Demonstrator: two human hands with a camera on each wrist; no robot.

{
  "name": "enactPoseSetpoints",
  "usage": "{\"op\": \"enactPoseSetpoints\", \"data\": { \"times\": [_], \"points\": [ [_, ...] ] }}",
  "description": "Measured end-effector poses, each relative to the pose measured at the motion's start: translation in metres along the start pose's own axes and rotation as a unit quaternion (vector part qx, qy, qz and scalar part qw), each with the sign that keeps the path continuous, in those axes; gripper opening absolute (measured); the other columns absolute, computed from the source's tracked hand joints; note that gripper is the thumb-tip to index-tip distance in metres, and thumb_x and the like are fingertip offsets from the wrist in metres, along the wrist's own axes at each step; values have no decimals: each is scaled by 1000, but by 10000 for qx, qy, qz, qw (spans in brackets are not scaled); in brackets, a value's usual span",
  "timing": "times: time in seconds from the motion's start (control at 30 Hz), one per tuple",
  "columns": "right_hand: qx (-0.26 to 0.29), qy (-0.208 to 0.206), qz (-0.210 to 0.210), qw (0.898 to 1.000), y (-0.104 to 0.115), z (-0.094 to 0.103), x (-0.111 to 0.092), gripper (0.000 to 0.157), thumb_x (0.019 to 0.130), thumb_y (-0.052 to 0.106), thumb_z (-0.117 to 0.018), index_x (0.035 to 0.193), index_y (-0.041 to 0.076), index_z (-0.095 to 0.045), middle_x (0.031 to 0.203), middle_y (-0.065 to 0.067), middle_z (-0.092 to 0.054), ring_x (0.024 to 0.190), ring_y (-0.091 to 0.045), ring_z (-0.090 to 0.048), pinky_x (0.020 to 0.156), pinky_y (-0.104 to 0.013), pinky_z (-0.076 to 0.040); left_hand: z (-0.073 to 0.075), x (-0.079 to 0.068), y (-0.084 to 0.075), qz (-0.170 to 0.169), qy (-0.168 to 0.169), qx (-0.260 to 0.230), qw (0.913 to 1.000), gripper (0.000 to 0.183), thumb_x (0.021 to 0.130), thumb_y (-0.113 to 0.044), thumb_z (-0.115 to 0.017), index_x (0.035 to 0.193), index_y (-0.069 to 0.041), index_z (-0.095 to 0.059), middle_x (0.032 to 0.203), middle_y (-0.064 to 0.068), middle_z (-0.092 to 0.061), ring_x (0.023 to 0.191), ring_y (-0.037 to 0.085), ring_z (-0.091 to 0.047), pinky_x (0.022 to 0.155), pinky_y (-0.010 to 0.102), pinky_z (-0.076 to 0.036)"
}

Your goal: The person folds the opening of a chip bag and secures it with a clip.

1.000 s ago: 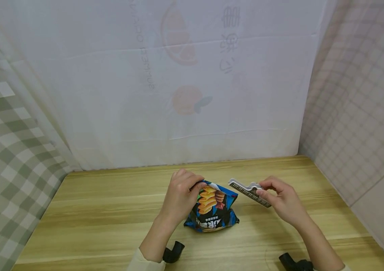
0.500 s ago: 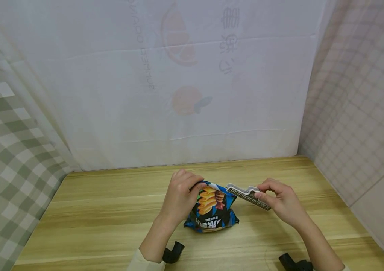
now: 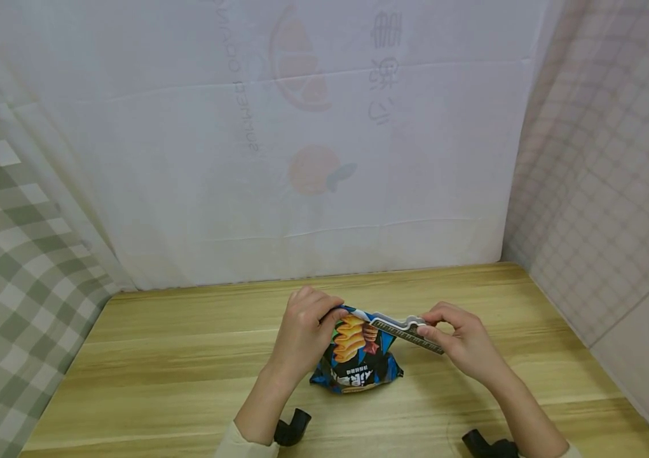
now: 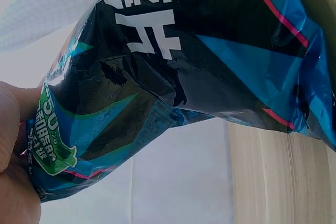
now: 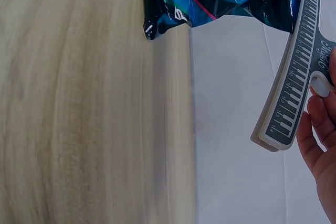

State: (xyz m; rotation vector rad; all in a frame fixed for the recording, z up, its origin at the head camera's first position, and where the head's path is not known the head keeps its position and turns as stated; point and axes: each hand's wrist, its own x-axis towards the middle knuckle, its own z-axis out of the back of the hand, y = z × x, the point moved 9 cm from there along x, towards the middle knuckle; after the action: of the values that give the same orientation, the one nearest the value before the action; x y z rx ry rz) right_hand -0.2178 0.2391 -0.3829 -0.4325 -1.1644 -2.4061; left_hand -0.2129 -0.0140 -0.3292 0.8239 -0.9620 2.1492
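A black and blue chip bag (image 3: 353,362) stands on the wooden table, its printed front toward the head camera. My left hand (image 3: 307,327) pinches the bag's top edge at its left corner; the left wrist view shows the bag (image 4: 210,66) hanging from those fingers (image 4: 16,145). My right hand (image 3: 461,340) pinches the handle of a long clip with a piano-key print (image 3: 407,334). The far end of this clip lies over the bag's top right edge. In the right wrist view, the clip (image 5: 294,82) meets the bag's edge at its upper end, and its lower end sticks out past the bag.
The wooden table (image 3: 187,369) spreads around the bag. A white sheet (image 3: 187,191) with faint fruit prints hangs behind it. Checked cloths flank the left (image 3: 4,254) and right (image 3: 616,191). Black curved pieces sit by the left wrist (image 3: 292,427) and right wrist (image 3: 487,445).
My right hand has moved left with the clip, whose end has gone from beside the bag to over its top right edge. The left hand has kept its hold on the bag.
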Motion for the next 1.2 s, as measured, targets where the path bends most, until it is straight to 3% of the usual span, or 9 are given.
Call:
{"op": "enactPoseSetpoints", "data": {
  "times": [0.83, 1.2],
  "points": [
    [214, -232, 387, 9988, 18, -10, 13, 28, 85, -9, -80, 99, 15, -77, 95, 4, -71, 84, -7, -62, 73, -20, -51, 0, -1, 2, 3, 21, 3, 10000, 11, 85, -1, -85, 95, -5, -81, 86, 0, -75, 85, 18, -64, 78, 36, -48],
    [221, -236, 348, 9989, 23, -14, 19, 26, 86, -7, -80, 97, 16, -76, 97, 8, -71, 87, -8, -63, 76, -21, -52, 0, -1, 4, 87, 119, -106, 9998, 16, 84, 3, -85, 98, -3, -81, 89, 2, -76, 86, 19, -65, 81, 38, -50]
  ]
}}
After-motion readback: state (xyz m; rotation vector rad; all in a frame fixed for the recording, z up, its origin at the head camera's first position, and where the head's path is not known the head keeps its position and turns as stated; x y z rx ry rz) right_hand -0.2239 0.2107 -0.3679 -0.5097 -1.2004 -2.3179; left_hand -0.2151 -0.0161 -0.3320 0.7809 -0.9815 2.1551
